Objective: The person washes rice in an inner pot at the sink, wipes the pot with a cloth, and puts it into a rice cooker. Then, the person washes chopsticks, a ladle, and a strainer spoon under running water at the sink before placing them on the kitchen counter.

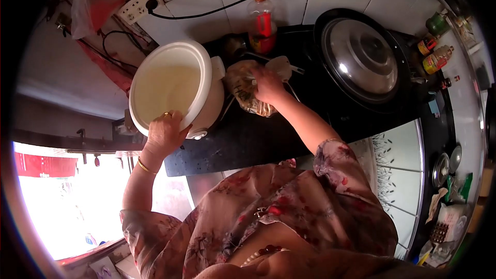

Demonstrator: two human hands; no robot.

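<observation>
A white electric cooker pot point(204, 90) stands without its lid at the left end of the dark counter, its inside pale and yellowish; whether liquid is in it I cannot tell. My left hand point(166, 132) grips the pot's near rim, fingers over the edge. To the pot's right lies a clear plastic bag point(243, 85) with brownish pieces inside that I cannot identify. My right hand point(268, 87) is closed on the upper right of this bag, with its fingertips partly hidden. Just behind the bag is a dark ladle point(235, 46).
A bottle with a red label point(262, 26) stands against the tiled wall. On the right sits a large wok with a domed metal lid point(361, 54). A power strip point(138, 8) with a black cord hangs on the wall. Sauce bottles point(436, 59) line the right edge.
</observation>
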